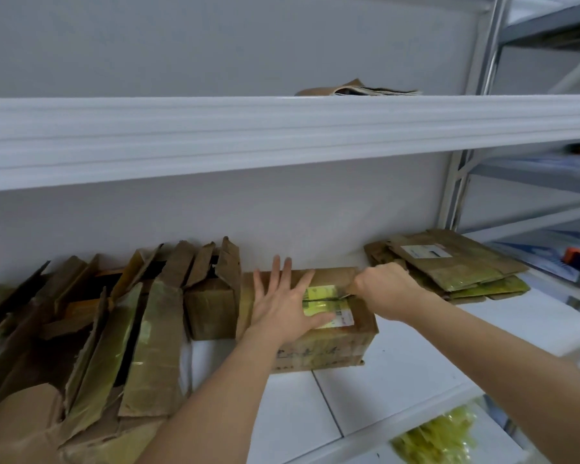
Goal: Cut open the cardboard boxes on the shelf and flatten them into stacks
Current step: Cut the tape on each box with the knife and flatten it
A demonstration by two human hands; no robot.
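A closed cardboard box [332, 353] with a yellow-green label and tape along its top seam sits on the white shelf [399, 373]. My left hand [283, 301] presses flat on the box's top, fingers spread. My right hand [380, 286] is curled round a small cutter [345, 295] whose tip lies at the right end of the seam; most of the tool is hidden in my fist. A stack of flattened boxes [449, 262] lies at the right rear of the shelf.
Several opened boxes [121, 316] with raised flaps crowd the shelf's left side. A small box [210, 313] stands just left of the closed box. More flattened cardboard [355, 88] lies on the shelf above. Yellow packets [439, 437] sit on the shelf below.
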